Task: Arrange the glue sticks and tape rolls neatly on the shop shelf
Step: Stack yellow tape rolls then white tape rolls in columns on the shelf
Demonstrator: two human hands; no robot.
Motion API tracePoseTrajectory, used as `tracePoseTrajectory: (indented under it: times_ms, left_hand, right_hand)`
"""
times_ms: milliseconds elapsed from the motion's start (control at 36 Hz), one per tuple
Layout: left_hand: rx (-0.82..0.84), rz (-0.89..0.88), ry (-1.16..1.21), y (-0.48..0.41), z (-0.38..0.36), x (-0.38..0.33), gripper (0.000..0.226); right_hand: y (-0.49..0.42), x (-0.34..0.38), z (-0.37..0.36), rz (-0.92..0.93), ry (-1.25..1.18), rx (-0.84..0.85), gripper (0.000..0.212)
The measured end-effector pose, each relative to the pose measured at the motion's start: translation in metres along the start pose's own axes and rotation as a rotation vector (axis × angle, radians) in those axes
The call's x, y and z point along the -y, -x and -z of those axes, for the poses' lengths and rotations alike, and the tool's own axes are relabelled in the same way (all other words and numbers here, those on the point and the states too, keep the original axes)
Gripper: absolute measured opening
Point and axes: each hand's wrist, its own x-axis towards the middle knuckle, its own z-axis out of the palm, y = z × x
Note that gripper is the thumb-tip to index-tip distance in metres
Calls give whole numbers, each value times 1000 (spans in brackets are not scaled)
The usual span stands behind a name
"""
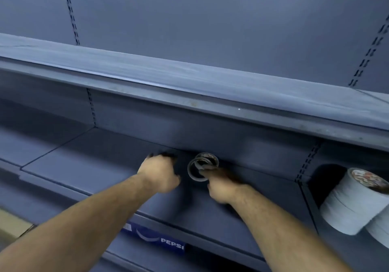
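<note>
Both my arms reach deep into the middle shelf of a blue-grey shop rack. My right hand grips thin tape rolls, which look like two rings, one behind the other, near the shelf's back wall. My left hand is curled just left of them, its fingertips on something dark that I cannot make out. A stack of wide white tape rolls lies tilted in the neighbouring bay at the right. No glue sticks are in view.
The upper shelf juts out above my hands. A slotted upright and divider separates the bay from the right one. A Pepsi label sits on the shelf's front edge. A cardboard box corner shows at the lower left.
</note>
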Motion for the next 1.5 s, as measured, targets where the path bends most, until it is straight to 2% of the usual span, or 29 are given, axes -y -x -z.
tracePoseTrajectory:
  times_ms: [56,111,167,278,361,472,583,694,806,861,1167,1306,1417,1500]
  left_hand:
    - [-23,17,-5,-5,3,2,53]
    - [-28,20,1,-10,3,2,52]
    - [-8,7,-12,-15,-2,-1,54]
    - [84,-18,-23,-30,-13,-14,59]
    - [98,-84,-24,-50,-20,-27,64]
    - [131,-172,-52,-70,-32,-47,54]
    - [106,-301,-31,-85,-43,-57,61]
    - [36,-408,-37,-101,-55,-55,61]
    - [-24,-447,-85,-106,-53,-56,39]
    - [-50,-462,-111,-110,-52,-56,34]
    - [-95,-498,-192,-129,-40,-64,39]
    - [-55,-496,-105,-125,-32,-56,8]
    - [-50,-477,-132,-125,-37,-51,25]
    - [-43,-484,-200,-121,-37,-51,24]
  right_hand:
    - [-10,1,-6,39,22,56,67]
    - [-12,2,-9,33,73,100,59]
    - [-11,0,-11,-3,106,81,46]
    - [-13,-18,-17,-83,119,-7,39]
    - [-4,-29,-13,-233,142,-2,33]
    - [13,-42,-9,-316,201,20,25]
    - [15,-53,-6,-407,169,50,18]
    - [13,-54,-8,-463,135,64,19]
    - [9,-49,-6,-482,106,70,22]
    - [7,-47,-5,-482,119,63,25]
    - [-1,-39,6,-457,176,61,33]
    - [-3,-35,8,-451,188,58,35]
    - [-4,-33,8,-458,186,54,37]
    - [-3,-32,8,-456,186,61,37]
